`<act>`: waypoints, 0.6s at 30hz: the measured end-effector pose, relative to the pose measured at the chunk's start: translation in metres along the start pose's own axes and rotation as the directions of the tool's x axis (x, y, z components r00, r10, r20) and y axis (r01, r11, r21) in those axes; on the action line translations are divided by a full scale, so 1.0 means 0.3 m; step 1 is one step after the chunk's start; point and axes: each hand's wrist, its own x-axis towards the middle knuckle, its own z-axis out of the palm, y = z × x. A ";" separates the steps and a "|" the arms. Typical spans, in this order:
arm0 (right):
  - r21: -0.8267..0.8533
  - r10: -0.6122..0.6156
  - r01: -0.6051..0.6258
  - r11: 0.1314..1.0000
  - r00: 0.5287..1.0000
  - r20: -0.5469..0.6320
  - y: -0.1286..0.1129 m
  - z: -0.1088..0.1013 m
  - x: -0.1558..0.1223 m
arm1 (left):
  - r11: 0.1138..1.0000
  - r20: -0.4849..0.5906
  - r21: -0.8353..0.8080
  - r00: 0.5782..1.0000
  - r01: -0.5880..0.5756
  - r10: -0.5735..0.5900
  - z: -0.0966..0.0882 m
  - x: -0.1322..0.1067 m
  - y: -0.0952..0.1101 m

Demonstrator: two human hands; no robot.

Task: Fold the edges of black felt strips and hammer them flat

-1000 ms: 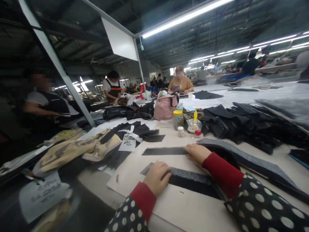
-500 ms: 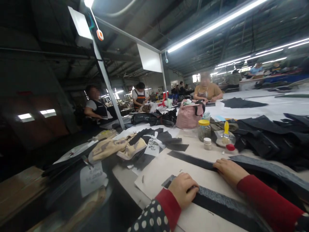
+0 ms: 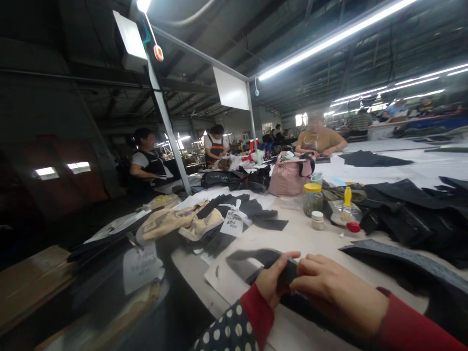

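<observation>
My left hand [image 3: 271, 282] and my right hand [image 3: 334, 290] come together over a pale cutting board [image 3: 234, 285], both pinching a black strip [image 3: 256, 258]. The strip bends up in a loop between my fingers, and its lower part is hidden under my hands. A curved grey felt band [image 3: 397, 258] lies to the right of my right hand, not touching it. My sleeves are polka-dotted with red cuffs.
Black fabric pieces [image 3: 405, 219] are heaped on the right. A jar with a yellow lid [image 3: 312, 200], a small white jar [image 3: 318, 220], and a glass bowl holding a yellow brush [image 3: 343, 213] stand ahead. A pink bag [image 3: 290, 173] sits beyond, and co-workers sit farther off.
My hands have moved together and lifted the black strip off the board, bending it. Earlier they lay apart on the strips. The view has swung slightly since the oldest frame.
</observation>
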 end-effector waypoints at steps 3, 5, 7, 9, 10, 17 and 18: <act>0.129 0.104 -0.104 0.986 0.995 0.010 0.022 0.009 -0.003 | 0.999 -0.146 -0.019 0.989 -0.040 0.037 -0.017 -0.002 0.010; 0.228 0.252 -0.239 0.944 0.967 -0.030 0.068 0.030 -0.006 | 0.998 -0.172 0.016 0.983 -0.059 0.060 -0.019 -0.010 0.012; 0.332 0.387 -0.360 0.872 0.922 -0.016 0.118 0.068 -0.004 | 0.995 -0.171 0.078 0.982 -0.070 0.082 -0.012 -0.022 0.007; 0.422 0.422 -0.406 0.811 0.904 0.059 0.155 0.114 0.003 | 0.985 -0.174 0.157 0.980 -0.066 0.093 -0.002 -0.031 -0.004; 0.460 0.413 -0.405 0.790 0.906 0.090 0.166 0.134 0.007 | 0.980 -0.177 0.188 0.979 -0.064 0.097 0.001 -0.034 -0.009; 0.540 0.443 -0.474 0.696 0.875 0.197 0.183 0.084 -0.028 | 0.975 -0.306 0.153 0.931 -0.159 0.199 -0.012 -0.006 0.004; 0.513 0.463 -0.496 0.701 0.863 0.201 0.184 0.059 -0.048 | 0.977 -0.345 0.107 0.915 -0.185 0.211 -0.018 0.001 0.012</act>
